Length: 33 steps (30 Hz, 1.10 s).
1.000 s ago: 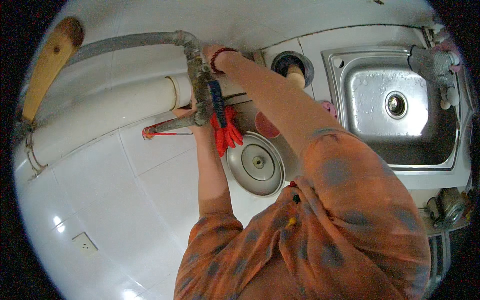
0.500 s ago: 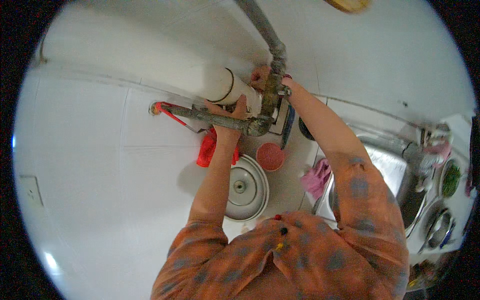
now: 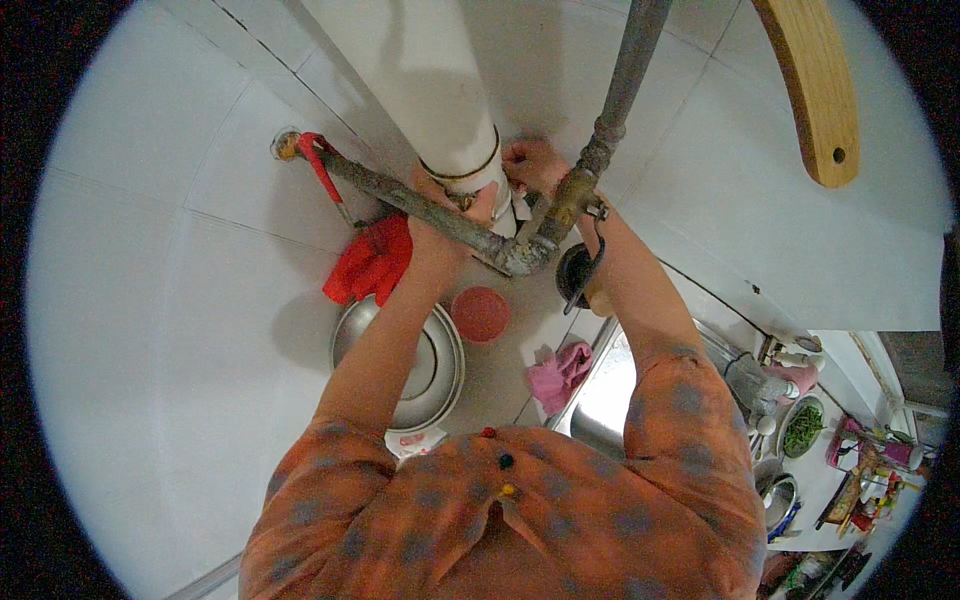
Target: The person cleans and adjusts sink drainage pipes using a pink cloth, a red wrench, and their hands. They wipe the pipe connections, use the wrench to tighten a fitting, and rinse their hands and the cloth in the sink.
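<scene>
A thick white pipe [image 3: 435, 90] comes down from the top, with a dark ring near its lower end. My left hand [image 3: 440, 225] is at its lower left side, fingers bent around something small and dark that I cannot make out. My right hand [image 3: 535, 165] is curled against the pipe's right side, and what its fingers hold is hidden. Some white material [image 3: 521, 207] shows between the hands. In front of them run grey metal pipes [image 3: 420, 210] joined at an elbow, with a valve [image 3: 595, 207] by my right wrist.
A red cloth [image 3: 370, 260] hangs under a red valve handle [image 3: 320, 165]. Lower down are a round metal lid [image 3: 435, 390], a reddish round container [image 3: 480, 315] and a pink cloth [image 3: 560, 375] near the sink [image 3: 605, 395]. A wooden handle [image 3: 815, 95] juts in at upper right. Green beans lie in a dish [image 3: 803, 427].
The view has turned, so the white pipe looks more upright and the wooden handle and right counter show more. Both hands stay at the white pipe's lower end.
</scene>
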Available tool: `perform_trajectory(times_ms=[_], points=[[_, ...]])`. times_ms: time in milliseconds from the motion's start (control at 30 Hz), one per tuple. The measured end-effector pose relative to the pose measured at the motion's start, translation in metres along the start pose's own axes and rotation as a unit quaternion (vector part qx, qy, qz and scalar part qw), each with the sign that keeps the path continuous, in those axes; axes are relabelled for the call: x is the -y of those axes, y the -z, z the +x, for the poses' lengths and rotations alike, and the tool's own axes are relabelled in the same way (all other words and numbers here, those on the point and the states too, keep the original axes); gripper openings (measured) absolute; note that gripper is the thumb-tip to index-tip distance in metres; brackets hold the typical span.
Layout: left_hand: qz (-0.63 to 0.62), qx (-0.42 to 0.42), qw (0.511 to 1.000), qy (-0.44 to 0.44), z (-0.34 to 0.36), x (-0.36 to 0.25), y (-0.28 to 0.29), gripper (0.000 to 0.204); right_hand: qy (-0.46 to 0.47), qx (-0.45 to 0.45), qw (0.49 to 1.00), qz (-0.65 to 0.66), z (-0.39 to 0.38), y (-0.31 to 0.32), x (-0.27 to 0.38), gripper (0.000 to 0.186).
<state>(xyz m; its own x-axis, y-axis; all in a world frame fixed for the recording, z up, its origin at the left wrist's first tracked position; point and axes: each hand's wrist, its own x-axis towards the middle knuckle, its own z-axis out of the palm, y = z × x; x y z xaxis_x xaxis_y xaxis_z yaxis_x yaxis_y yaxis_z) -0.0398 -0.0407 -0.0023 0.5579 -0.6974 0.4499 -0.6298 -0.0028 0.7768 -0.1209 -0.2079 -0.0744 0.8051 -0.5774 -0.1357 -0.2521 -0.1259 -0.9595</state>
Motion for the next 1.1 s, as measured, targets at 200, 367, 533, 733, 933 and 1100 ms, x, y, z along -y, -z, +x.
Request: perform_trajectory(times_ms=[200, 367, 533, 733, 933, 1100], points=[[0.031, -0.040, 0.997, -0.063, -0.003, 0.025, 0.001, 0.075, 0.003, 0.079, 0.975, 0.206, -0.013, -0.002, -0.036, 0.015], [0.055, -0.038, 0.996, -0.061, -0.004, 0.018, 0.006, 0.076, 0.063, 0.065, 0.994, -0.062, 0.003, -0.003, -0.007, 0.018], [0.012, -0.005, 1.000, -0.005, 0.001, -0.007, -0.003, 0.074, 0.096, 0.045, 0.989, -0.105, 0.027, 0.010, -0.023, 0.017], [0.051, -0.044, 0.994, -0.088, 0.000, 0.017, 0.005, 0.070, 0.047, 0.076, 0.964, 0.252, -0.008, -0.004, -0.033, 0.015], [0.005, -0.007, 1.000, -0.015, -0.005, 0.017, 0.004, 0.078, 0.089, 0.040, 0.995, -0.006, -0.003, -0.002, -0.007, 0.015], [0.005, -0.019, 0.999, -0.048, -0.001, 0.022, 0.002, 0.073, 0.069, -0.018, 0.992, -0.099, 0.022, -0.016, -0.002, 0.014]])
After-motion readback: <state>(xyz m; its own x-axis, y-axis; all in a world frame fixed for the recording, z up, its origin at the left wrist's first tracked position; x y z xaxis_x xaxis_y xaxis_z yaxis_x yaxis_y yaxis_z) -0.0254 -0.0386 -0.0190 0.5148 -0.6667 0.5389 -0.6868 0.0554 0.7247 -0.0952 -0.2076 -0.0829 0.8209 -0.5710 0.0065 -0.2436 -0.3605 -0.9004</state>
